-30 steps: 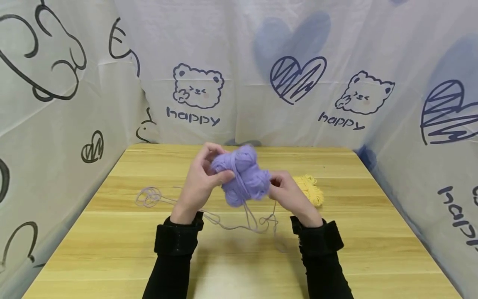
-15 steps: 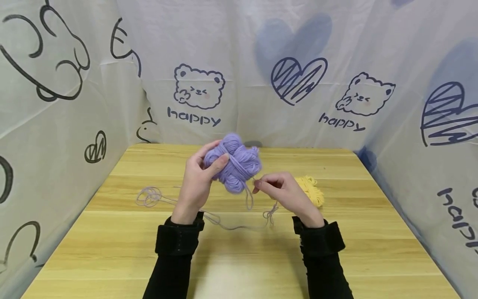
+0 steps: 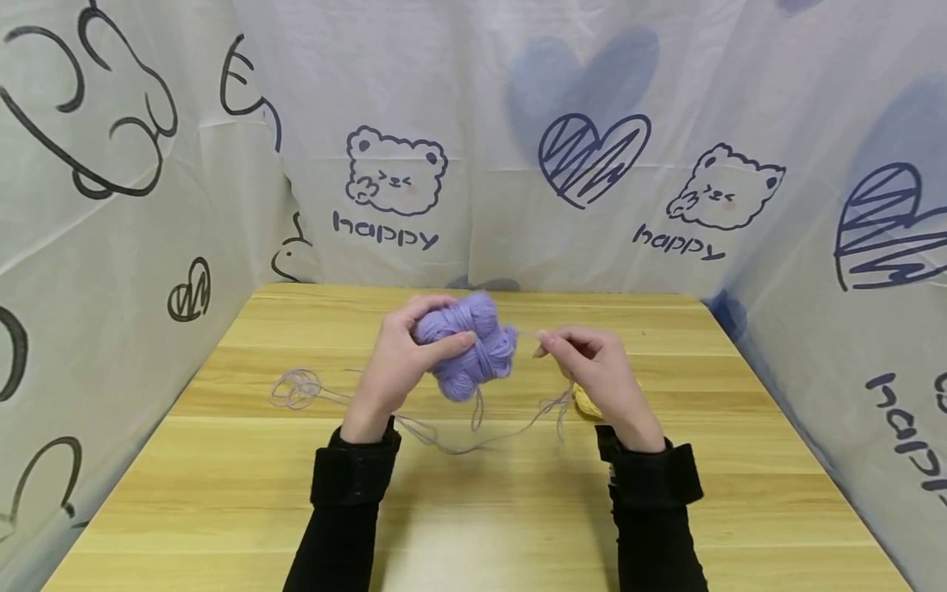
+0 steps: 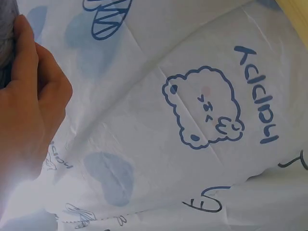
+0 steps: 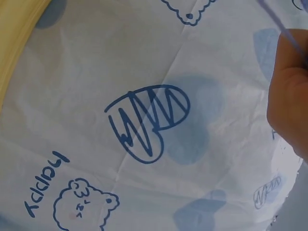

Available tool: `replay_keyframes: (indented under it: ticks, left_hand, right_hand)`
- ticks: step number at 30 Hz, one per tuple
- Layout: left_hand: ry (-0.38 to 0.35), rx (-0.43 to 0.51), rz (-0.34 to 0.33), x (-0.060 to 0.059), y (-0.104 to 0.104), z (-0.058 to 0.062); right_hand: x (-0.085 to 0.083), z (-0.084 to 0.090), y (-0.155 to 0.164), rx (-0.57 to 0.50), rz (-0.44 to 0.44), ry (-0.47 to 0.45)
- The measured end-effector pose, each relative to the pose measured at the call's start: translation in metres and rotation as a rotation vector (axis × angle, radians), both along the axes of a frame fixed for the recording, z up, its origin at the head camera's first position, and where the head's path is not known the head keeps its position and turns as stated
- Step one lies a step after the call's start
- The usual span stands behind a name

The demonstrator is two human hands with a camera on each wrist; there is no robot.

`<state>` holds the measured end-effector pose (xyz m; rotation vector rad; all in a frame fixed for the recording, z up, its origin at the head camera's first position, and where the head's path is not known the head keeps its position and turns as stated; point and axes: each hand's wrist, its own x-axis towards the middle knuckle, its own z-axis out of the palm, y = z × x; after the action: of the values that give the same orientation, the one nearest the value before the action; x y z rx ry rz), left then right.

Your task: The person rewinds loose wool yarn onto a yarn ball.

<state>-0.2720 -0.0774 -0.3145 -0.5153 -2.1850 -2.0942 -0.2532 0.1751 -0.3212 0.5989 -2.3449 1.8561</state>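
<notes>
In the head view my left hand [image 3: 399,358] grips a ball of purple yarn [image 3: 473,345] above the middle of the table, thumb across its front. My right hand [image 3: 602,370] pinches a strand of purple yarn [image 3: 527,333] stretched from the ball's right side. A loop of yarn [image 3: 478,409] hangs under the ball. More loose strand dangles below the right hand and runs left along the table. At the left wrist view's edge, part of my left hand [image 4: 33,101] shows against the ball [image 4: 6,38]. The right wrist view catches the strand [image 5: 276,19] passing over my right hand [image 5: 291,96].
A bundle of yellow yarn [image 3: 588,403] lies on the wooden table [image 3: 473,518], mostly hidden behind the right hand. Loose coils of purple yarn [image 3: 296,388] lie to the left. A white printed cloth [image 3: 503,238] hangs behind the table and at both sides.
My right hand has moved right, away from the ball, drawing out the strand. The ball has turned in my left hand. The yellow bundle has become mostly covered by the right hand.
</notes>
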Motion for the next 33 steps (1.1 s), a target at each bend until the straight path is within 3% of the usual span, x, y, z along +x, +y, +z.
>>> replay_keyframes:
  ticks: [3,6,12,17,22,25,29,33]
  left_hand:
    - [0.066,-0.094,0.072,-0.001,0.005,-0.002]
    - [0.092,-0.096,0.153,-0.001,0.009,-0.005]
    - [0.091,0.066,0.302,-0.002,0.016,-0.009]
    - [0.094,0.248,0.359,-0.003,0.019,-0.009]
    - [0.114,0.438,0.296,-0.003,0.023,-0.007]
    - [0.097,0.520,0.221,0.000,0.026,-0.005]
    - [0.021,0.593,0.060,0.003,0.027,-0.003]
    - [-0.045,0.563,-0.130,0.005,0.023,0.000]
  right_hand:
    - [0.005,0.004,-0.003,-0.022,0.011,0.050]
    - [0.009,0.006,-0.010,-0.034,0.058,0.122]
    - [0.021,0.010,-0.027,0.021,0.250,0.233]
    - [0.023,0.011,-0.034,0.099,0.386,0.250]
    - [0.016,0.005,-0.040,0.181,0.514,0.210]
    - [0.010,-0.002,-0.043,0.228,0.531,0.152]
    - [-0.001,-0.012,-0.042,0.228,0.522,0.041]
    - [-0.007,-0.015,-0.027,0.183,0.472,-0.091]
